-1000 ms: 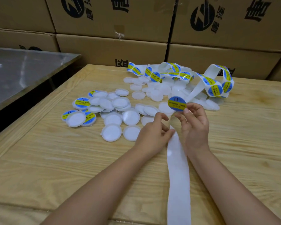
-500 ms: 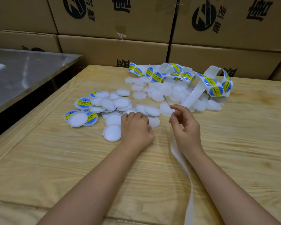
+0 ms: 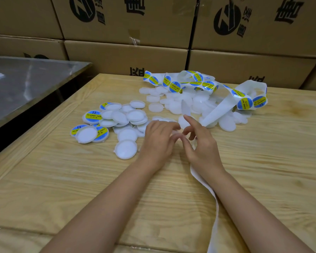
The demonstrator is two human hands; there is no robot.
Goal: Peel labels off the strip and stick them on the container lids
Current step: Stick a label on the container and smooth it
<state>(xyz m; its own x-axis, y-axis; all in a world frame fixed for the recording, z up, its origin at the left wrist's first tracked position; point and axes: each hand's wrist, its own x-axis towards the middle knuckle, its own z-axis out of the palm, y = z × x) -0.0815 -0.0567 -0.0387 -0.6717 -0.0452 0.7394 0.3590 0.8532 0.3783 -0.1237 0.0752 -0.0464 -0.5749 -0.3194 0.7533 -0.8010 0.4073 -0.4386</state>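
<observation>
left hand (image 3: pixel 159 141) over white lids (image 3: pixel 126 149), grip too blurred to tell. right hand (image 3: pixel 202 145), fingers spread, balances a label (image 3: pixel 185 108).

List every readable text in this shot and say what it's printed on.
"II", "SOLDERING PASTE": labelled lid.
"SOLDERING PASTE": label strip.
Small print under it: too small to read.
Cardboard boxes: large black Chinese characters, partly cropped.

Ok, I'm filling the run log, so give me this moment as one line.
left hand over plain lids | right hand raised, peeled label at index fingertip | backing strip under right wrist | label not yet stuck
</observation>
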